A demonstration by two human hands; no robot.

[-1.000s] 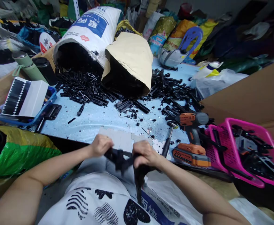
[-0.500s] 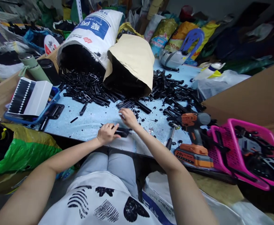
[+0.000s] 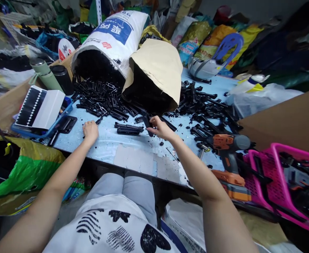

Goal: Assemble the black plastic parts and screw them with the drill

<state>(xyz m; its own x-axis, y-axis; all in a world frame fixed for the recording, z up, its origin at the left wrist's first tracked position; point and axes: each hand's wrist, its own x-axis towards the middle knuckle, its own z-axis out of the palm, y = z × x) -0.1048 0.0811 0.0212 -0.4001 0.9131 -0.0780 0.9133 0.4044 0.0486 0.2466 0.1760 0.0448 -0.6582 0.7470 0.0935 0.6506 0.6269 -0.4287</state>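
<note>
My left hand (image 3: 90, 130) is down on the blue tabletop with its fingers curled under. Whatever lies beneath the fingertips is hidden. A small black link (image 3: 99, 121) rests just beyond that hand. Further right, my right hand (image 3: 160, 128) pinches a flat black plastic bar (image 3: 146, 122) between thumb and fingers, tilted at the edge of the pile. Between the hands lies a long black bracket (image 3: 128, 129), apart from both. Loose black parts (image 3: 105, 98) are heaped behind it.
A white sack (image 3: 112, 38) and a tan paper bag (image 3: 157, 66) lie open at the back. An orange cordless drill (image 3: 228, 158) and a pink basket (image 3: 281, 182) stand right. At left are a blue tray (image 3: 45, 133) and a green flask (image 3: 45, 73).
The black bracket that was under my left hand now lies further back on the table. My left hand has moved left; my right hand has moved slightly right and holds a black bar.
</note>
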